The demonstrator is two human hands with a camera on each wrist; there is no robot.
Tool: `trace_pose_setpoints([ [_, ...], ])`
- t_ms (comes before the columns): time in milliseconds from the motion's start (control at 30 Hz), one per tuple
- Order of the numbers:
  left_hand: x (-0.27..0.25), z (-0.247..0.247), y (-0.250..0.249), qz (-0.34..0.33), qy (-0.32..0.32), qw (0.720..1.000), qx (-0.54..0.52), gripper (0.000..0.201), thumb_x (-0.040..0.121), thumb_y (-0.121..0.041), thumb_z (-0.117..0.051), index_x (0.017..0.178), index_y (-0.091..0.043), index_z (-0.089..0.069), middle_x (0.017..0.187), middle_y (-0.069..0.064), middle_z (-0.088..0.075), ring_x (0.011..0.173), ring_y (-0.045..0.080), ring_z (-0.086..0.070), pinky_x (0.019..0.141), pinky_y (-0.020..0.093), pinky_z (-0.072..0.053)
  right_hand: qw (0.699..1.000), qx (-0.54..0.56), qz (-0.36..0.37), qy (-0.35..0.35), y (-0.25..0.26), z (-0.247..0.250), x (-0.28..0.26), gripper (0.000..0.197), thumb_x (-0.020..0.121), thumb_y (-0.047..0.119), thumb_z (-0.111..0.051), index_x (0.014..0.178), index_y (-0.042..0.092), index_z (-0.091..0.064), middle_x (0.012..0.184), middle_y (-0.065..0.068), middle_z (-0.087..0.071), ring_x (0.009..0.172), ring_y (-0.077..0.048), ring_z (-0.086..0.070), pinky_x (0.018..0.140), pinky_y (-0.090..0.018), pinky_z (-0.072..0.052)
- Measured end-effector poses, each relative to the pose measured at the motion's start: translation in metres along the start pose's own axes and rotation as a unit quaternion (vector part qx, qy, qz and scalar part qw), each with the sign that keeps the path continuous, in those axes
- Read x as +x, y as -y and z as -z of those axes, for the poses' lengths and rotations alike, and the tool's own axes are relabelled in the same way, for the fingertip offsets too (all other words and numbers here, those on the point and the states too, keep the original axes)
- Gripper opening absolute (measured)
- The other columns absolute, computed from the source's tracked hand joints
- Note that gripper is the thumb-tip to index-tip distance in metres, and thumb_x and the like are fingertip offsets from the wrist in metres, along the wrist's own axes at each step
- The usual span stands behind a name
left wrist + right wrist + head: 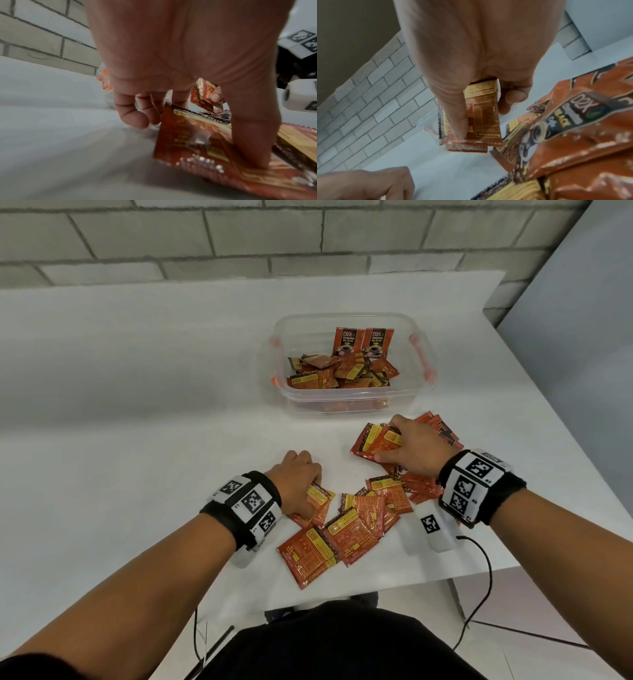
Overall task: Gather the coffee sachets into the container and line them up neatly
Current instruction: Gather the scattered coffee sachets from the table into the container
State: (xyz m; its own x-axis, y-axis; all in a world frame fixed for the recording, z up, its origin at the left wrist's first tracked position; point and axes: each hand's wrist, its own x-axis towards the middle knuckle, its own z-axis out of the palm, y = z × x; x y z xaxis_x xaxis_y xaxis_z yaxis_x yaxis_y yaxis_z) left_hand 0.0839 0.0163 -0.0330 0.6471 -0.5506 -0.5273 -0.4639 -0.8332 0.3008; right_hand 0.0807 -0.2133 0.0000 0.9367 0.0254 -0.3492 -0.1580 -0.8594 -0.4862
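Red sachets [375, 441] pinched by right hand [412, 445] fingers, left hand [298, 479] fingers curled round sachet [317, 501]

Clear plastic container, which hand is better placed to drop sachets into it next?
Probably the right hand. It already grips a small stack of red coffee sachets and sits nearer the clear plastic container. The left hand only pins one red sachet against the white table.

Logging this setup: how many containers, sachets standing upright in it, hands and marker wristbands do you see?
Container: 1
Upright sachets: 2
Hands: 2 (left hand, right hand)
Wristbands: 2
Total: 7
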Motion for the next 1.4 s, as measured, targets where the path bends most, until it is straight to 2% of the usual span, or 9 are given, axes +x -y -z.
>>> trace_pose_setpoints([
  [167, 0.001, 0.006, 0.008, 0.009, -0.004, 0.992, -0.124, 0.044, 0.078, -0.023, -0.077, 0.101, -0.019, -0.04, 0.099, 0.001, -0.053, 0.08, 0.013, -0.048, 0.057, 0.02, -0.039, 0.993, 0.115, -0.011, -0.007, -0.014, 0.011, -0.016, 0.036, 0.073, 0.025, -0.081, 0.1, 0.018, -0.058, 0.093, 0.005, -0.066, 0.086, -0.013, -0.062, 0.077, -0.028, -0.051],
  [267, -0.003, 0.012, 0.01, 0.005, -0.03, 0.977, -0.211, 0.045, 0.076, -0.021, -0.079, 0.103, -0.022, -0.042, 0.107, 0.003, -0.058, 0.084, 0.017, -0.056, 0.065, 0.025, -0.048, 0.985, 0.161, 0.0, 0.057, -0.023, 0.018, -0.027, 0.043, 0.071, 0.023, -0.082, 0.106, 0.023, -0.057, 0.1, 0.009, -0.067, 0.092, -0.01, -0.062, 0.088, -0.03, -0.047],
  [367, -0.011, 0.014, -0.001, -0.033, -0.019, 0.961, -0.275, 0.051, 0.073, -0.022, -0.082, 0.108, -0.028, -0.045, 0.108, 0.005, -0.06, 0.088, 0.02, -0.061, 0.075, 0.029, -0.051, 0.987, 0.083, 0.005, 0.139, -0.028, 0.012, -0.037, 0.06, 0.069, 0.031, -0.083, 0.119, 0.027, -0.049, 0.118, 0.01, -0.056, 0.104, -0.009, -0.055, 0.094, -0.031, -0.044],
  [567, -0.006, -0.009, -0.038, -0.053, 0.044, 0.987, -0.143, 0.058, 0.072, -0.035, -0.081, 0.118, -0.02, -0.05, 0.117, 0.004, -0.059, 0.099, 0.018, -0.056, 0.081, 0.029, -0.046, 0.973, -0.087, 0.023, 0.213, -0.018, -0.017, -0.037, 0.078, 0.077, 0.038, -0.075, 0.142, 0.017, -0.037, 0.138, -0.001, -0.048, 0.12, -0.018, -0.046, 0.093, -0.024, -0.037],
  [700, -0.002, -0.014, -0.047, -0.032, 0.029, 0.996, -0.077, 0.067, 0.072, -0.038, -0.08, 0.126, -0.014, -0.048, 0.116, 0.005, -0.058, 0.1, 0.019, -0.053, 0.079, 0.028, -0.043, 0.975, -0.083, 0.008, 0.204, -0.013, -0.023, -0.036, 0.069, 0.077, 0.037, -0.076, 0.134, 0.01, -0.047, 0.13, -0.005, -0.054, 0.112, -0.02, -0.05, 0.082, -0.022, -0.034],
  [867, -0.001, -0.015, -0.054, -0.004, 0.006, 0.998, -0.059, 0.062, 0.074, -0.036, -0.078, 0.124, -0.014, -0.048, 0.106, 0.004, -0.061, 0.085, 0.018, -0.056, 0.07, 0.029, -0.047, 0.983, -0.069, 0.011, 0.172, -0.011, -0.029, -0.035, 0.038, 0.072, 0.036, -0.08, 0.094, 0.008, -0.066, 0.091, -0.005, -0.069, 0.081, -0.022, -0.062, 0.075, -0.036, -0.052],
  [1133, 0.008, -0.003, -0.052, 0.031, -0.029, 0.997, -0.057, 0.054, 0.075, -0.029, -0.076, 0.12, -0.017, -0.049, 0.095, 0.001, -0.054, 0.081, 0.02, -0.051, 0.068, 0.028, -0.041, 0.992, -0.035, -0.049, 0.114, -0.004, -0.026, -0.034, 0.039, 0.072, 0.033, -0.08, 0.089, 0.002, -0.064, 0.092, -0.009, -0.064, 0.08, -0.021, -0.058, 0.071, -0.033, -0.048],
  [1267, 0.018, 0.008, -0.041, 0.059, -0.062, 0.991, -0.106, 0.046, 0.073, -0.026, -0.077, 0.11, -0.017, -0.051, 0.097, 0.005, -0.061, 0.084, 0.024, -0.058, 0.068, 0.03, -0.047, 0.993, 0.012, -0.1, 0.063, 0.0, -0.02, -0.032, 0.058, 0.075, 0.03, -0.079, 0.119, -0.001, -0.057, 0.115, -0.012, -0.059, 0.098, -0.026, -0.059, 0.078, -0.03, -0.049],
  [1400, 0.022, 0.01, -0.035, 0.075, -0.078, 0.984, -0.142, 0.044, 0.071, -0.023, -0.078, 0.1, -0.019, -0.045, 0.095, 0.006, -0.06, 0.082, 0.024, -0.058, 0.064, 0.029, -0.046, 0.976, 0.163, -0.144, 0.02, -0.003, -0.02, -0.029, 0.089, 0.071, 0.022, -0.082, 0.144, 0.006, -0.034, 0.138, -0.01, -0.046, 0.099, -0.027, -0.063, 0.076, -0.043, -0.058],
])
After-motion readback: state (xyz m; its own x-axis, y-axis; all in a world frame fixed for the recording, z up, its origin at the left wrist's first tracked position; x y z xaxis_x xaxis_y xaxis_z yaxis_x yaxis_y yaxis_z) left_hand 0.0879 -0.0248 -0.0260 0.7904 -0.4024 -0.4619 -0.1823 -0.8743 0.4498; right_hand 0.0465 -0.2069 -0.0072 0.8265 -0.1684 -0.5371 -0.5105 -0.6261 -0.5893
